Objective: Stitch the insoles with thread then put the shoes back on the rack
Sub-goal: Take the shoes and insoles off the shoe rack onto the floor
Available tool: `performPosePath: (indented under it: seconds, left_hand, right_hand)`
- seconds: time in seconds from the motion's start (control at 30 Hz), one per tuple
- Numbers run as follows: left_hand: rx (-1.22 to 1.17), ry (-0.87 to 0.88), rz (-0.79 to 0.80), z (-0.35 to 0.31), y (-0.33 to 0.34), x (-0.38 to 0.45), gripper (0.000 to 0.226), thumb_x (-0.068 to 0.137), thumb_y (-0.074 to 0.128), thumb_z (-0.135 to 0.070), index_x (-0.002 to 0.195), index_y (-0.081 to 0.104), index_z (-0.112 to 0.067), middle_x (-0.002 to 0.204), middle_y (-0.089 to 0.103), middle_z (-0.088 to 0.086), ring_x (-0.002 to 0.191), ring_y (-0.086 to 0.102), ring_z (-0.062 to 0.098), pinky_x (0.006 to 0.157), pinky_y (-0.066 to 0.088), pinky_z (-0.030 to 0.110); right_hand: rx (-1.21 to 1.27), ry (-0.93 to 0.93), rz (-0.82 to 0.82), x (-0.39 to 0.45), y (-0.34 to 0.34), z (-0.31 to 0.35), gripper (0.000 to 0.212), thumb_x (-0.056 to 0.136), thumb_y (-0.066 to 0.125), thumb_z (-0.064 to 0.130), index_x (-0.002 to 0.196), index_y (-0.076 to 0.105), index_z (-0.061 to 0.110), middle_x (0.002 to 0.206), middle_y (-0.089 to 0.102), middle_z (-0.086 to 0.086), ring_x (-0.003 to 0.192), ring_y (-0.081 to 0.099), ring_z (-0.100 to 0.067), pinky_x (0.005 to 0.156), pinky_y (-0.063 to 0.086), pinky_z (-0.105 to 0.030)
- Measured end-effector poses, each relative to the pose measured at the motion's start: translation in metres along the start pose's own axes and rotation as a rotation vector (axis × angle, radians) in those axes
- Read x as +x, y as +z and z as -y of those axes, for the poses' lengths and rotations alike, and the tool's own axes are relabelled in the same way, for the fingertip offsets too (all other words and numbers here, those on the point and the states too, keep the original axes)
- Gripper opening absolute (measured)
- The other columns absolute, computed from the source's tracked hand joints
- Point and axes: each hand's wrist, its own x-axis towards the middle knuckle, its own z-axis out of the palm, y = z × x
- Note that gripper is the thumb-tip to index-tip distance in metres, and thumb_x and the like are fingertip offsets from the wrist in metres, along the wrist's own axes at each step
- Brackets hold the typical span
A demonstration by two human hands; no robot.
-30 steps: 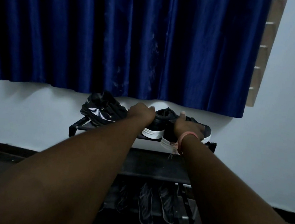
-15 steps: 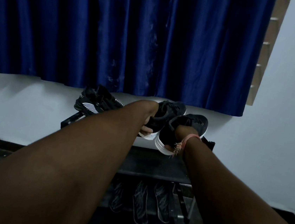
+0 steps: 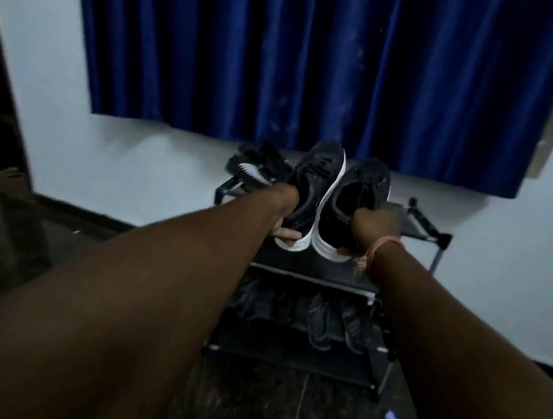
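Now, step: both black white-soled shoes are lifted off the rack for stitching.
Left hand (image 3: 284,215): fingers curled round the left black white-soled shoe (image 3: 308,192) at its heel.
Right hand (image 3: 369,230): grips the right black white-soled shoe (image 3: 355,197) likewise.
Advice: keep the heels pinched firmly, toes up, soles together.
Edges: black metal tiered shoe rack (image 3: 431,232) rail just below; black striped trainer (image 3: 255,169) close on the left.
Room: open floor toward the person.

The left hand (image 3: 283,215) and right hand (image 3: 367,231) each hold a shoe, side by side: left shoe (image 3: 312,186), right shoe (image 3: 355,197). The rack (image 3: 418,225) stands behind and below the fingers.
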Motion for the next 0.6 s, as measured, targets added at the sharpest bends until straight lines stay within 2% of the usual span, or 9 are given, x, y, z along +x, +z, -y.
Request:
performPosePath:
  seconds: [0.03,0.07,0.1,0.13,0.17,0.27,0.4,0.53,0.6]
  left_hand:
    - [-0.011,-0.011,-0.017,0.010,-0.018,-0.004,0.033,0.105,0.041,-0.029,0.120,0.060,-0.007,0.107,0.069,0.014,0.086,0.067,0.034,0.050,0.062,0.038]
    - [-0.015,-0.027,-0.035,0.019,-0.040,-0.007,0.034,0.105,0.042,-0.031,0.121,0.061,-0.007,0.106,0.070,0.014,0.082,0.067,0.034,0.042,0.058,0.037]
    - [-0.026,-0.033,-0.046,0.028,-0.061,-0.013,0.033,0.105,0.041,-0.029,0.121,0.061,-0.008,0.109,0.070,0.015,0.082,0.067,0.035,0.038,0.056,0.036]
    - [-0.052,-0.039,-0.066,0.038,-0.083,-0.018,0.032,0.105,0.041,-0.024,0.125,0.060,-0.008,0.118,0.068,0.016,0.090,0.067,0.036,0.038,0.055,0.037]
    - [-0.056,-0.051,-0.115,0.049,-0.104,-0.023,0.032,0.104,0.041,-0.018,0.128,0.059,-0.008,0.127,0.064,0.018,0.099,0.066,0.039,0.039,0.055,0.039]
    - [-0.125,-0.122,-0.254,0.085,-0.163,-0.035,0.034,0.100,0.042,-0.008,0.130,0.058,-0.007,0.136,0.056,0.021,0.109,0.059,0.047,0.041,0.056,0.044]
    - [-0.226,-0.174,-0.380,0.137,-0.221,-0.051,0.032,0.102,0.042,-0.013,0.129,0.059,-0.012,0.133,0.059,0.017,0.112,0.060,0.044,0.048,0.057,0.042]
    - [-0.362,-0.285,-0.405,0.196,-0.254,-0.069,0.035,0.107,0.042,-0.035,0.131,0.055,-0.014,0.135,0.057,0.009,0.124,0.055,0.041,0.074,0.055,0.049]
    - [-0.346,-0.283,-0.452,0.231,-0.272,-0.068,0.031,0.106,0.042,-0.035,0.129,0.053,-0.017,0.130,0.056,0.008,0.122,0.057,0.038,0.081,0.055,0.050]
  right_hand:
    - [0.014,-0.004,0.018,-0.013,0.010,-0.001,0.041,0.080,0.050,0.013,0.118,0.062,0.007,0.112,0.059,-0.019,0.084,0.065,-0.039,0.048,0.059,-0.037]
    - [0.013,-0.019,0.017,-0.025,0.022,-0.003,0.046,0.072,0.050,0.021,0.115,0.063,0.013,0.111,0.059,-0.019,0.089,0.065,-0.042,0.055,0.060,-0.046]
    - [0.002,-0.026,0.025,-0.035,0.037,-0.006,0.050,0.067,0.049,0.026,0.114,0.063,0.016,0.112,0.059,-0.019,0.096,0.064,-0.044,0.070,0.061,-0.051]
    - [-0.041,-0.053,0.067,-0.051,0.051,-0.008,0.050,0.068,0.049,0.026,0.115,0.063,0.018,0.113,0.060,-0.020,0.101,0.062,-0.043,0.084,0.058,-0.050]
    - [-0.053,-0.066,0.099,-0.062,0.069,-0.015,0.047,0.071,0.049,0.022,0.116,0.063,0.018,0.113,0.061,-0.020,0.104,0.061,-0.042,0.092,0.055,-0.047]
    - [0.019,-0.096,0.188,-0.121,0.109,-0.023,0.044,0.067,0.047,0.020,0.108,0.065,0.024,0.106,0.066,-0.017,0.097,0.064,-0.041,0.085,0.058,-0.051]
    - [-0.036,-0.140,0.344,-0.175,0.163,-0.056,0.044,0.070,0.050,0.014,0.110,0.068,0.016,0.105,0.069,-0.017,0.097,0.065,-0.033,0.088,0.054,-0.036]
    - [-0.048,-0.104,0.492,-0.220,0.201,-0.083,0.037,0.080,0.053,0.003,0.112,0.068,0.016,0.102,0.069,-0.009,0.094,0.063,-0.026,0.079,0.044,-0.025]
    - [-0.037,-0.069,0.516,-0.234,0.224,-0.103,0.035,0.080,0.056,0.004,0.109,0.069,0.018,0.101,0.070,-0.007,0.093,0.064,-0.025,0.078,0.046,-0.025]
